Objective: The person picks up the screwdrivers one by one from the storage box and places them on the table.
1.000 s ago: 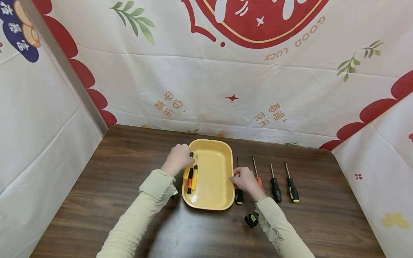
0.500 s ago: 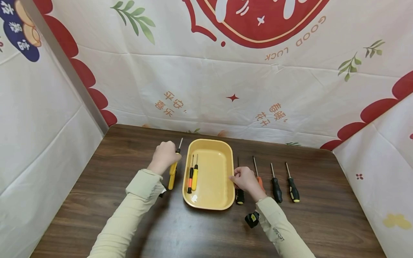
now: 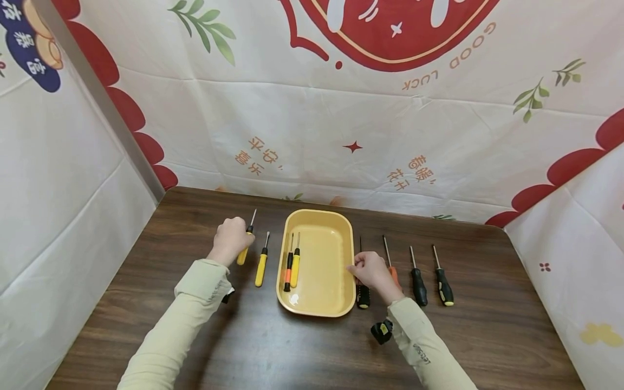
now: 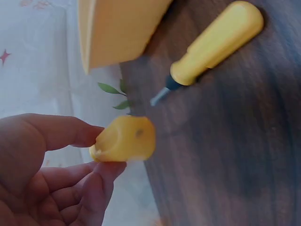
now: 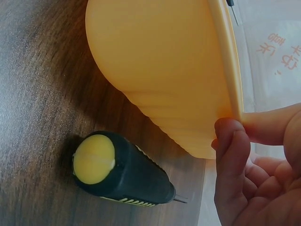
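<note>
My left hand (image 3: pixel 231 241) pinches a yellow-handled screwdriver (image 3: pixel 242 256) left of the tray; in the left wrist view its handle end (image 4: pixel 127 139) sits between thumb and fingers. Another yellow screwdriver (image 3: pixel 261 268) lies on the table between that hand and the tray. With thumb and fingers, my right hand (image 3: pixel 372 271) grips the right rim of the yellow tray (image 3: pixel 347 233). Inside the tray's left side lie a black-and-orange screwdriver (image 3: pixel 288 271) and a yellow screwdriver (image 3: pixel 295 268). Beside the right hand is a black screwdriver (image 5: pixel 136 172) with a yellow end cap.
Right of the tray lie an orange-handled screwdriver (image 3: pixel 392 273), partly behind the right hand, and two black-handled screwdrivers, one plain (image 3: pixel 418 287) and one yellow-tipped (image 3: pixel 444 287). The wooden table (image 3: pixel 312 352) ends at a printed cloth backdrop (image 3: pixel 312 119).
My left hand has moved left out of the tray with two yellow screwdrivers. One now lies on the table; the other is still held. The right hand stays on the rim.
</note>
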{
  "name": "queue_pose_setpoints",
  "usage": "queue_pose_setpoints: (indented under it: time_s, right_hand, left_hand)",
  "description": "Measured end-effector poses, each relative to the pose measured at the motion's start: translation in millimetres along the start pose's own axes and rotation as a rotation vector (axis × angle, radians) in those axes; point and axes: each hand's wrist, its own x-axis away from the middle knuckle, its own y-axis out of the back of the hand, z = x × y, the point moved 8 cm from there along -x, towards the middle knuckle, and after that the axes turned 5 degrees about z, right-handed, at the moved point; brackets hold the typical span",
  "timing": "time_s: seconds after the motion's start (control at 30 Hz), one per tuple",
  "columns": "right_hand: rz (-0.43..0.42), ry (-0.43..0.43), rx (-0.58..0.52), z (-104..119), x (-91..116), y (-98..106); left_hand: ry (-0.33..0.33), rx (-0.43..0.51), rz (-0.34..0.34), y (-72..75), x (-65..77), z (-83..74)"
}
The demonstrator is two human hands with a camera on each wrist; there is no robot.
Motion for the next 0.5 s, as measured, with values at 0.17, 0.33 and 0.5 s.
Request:
queue_pose_setpoints:
  time_s: [0.17, 0.33, 0.5]
  right_hand:
    - [-0.001, -0.005, -0.005, -0.2, 0.3, 0.4]
    - [0.001, -0.015, -0.009, -0.5, 0.1, 0.5]
    - [0.000, -0.011, -0.001, -0.1, 0.4, 1.0]
  left_hand:
    - [-0.009, -0.006, -0.013, -5.7, -1.2, 8.2]
    - [0.014, 0.007, -0.001, -13.9, -1.1, 18.0]
    - [0.032, 0.000, -0.005, -18.2, -0.4, 26.9]
